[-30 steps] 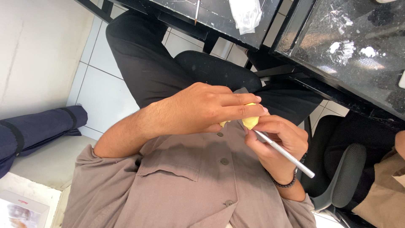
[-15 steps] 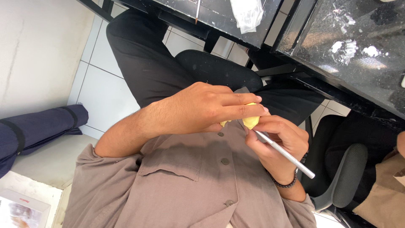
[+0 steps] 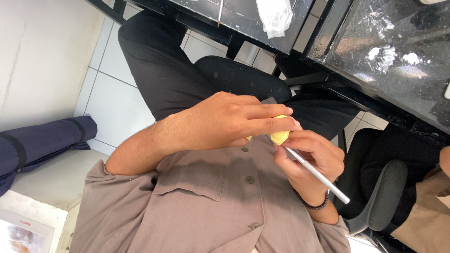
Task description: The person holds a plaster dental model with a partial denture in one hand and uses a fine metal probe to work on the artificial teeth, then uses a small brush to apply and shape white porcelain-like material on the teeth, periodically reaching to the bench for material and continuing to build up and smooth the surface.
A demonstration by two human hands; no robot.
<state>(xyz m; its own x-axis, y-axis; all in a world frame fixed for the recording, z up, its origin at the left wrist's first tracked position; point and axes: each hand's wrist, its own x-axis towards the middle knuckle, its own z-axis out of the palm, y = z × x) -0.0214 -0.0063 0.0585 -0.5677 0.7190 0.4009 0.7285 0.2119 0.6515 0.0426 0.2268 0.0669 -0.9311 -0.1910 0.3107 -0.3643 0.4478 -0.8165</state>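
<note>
My left hand (image 3: 229, 122) is closed over a small yellow lump (image 3: 280, 136), held in front of my brown buttoned shirt and above my lap. Only one end of the lump shows past my fingers. My right hand (image 3: 311, 161), with a dark bracelet at the wrist, sits just below and to the right. It grips a thin silver rod-like tool (image 3: 323, 180). The tool's upper end touches the yellow lump, and its other end points down to the right.
Two black tabletops (image 3: 243, 23) (image 3: 398, 61) lie ahead, smeared with white residue. On them are a crumpled clear plastic piece (image 3: 276, 14) and a thin stick (image 3: 219, 11). A rolled dark blue mat (image 3: 42, 140) lies left. Right: a black chair armrest (image 3: 389, 197) and another person in tan (image 3: 431, 215).
</note>
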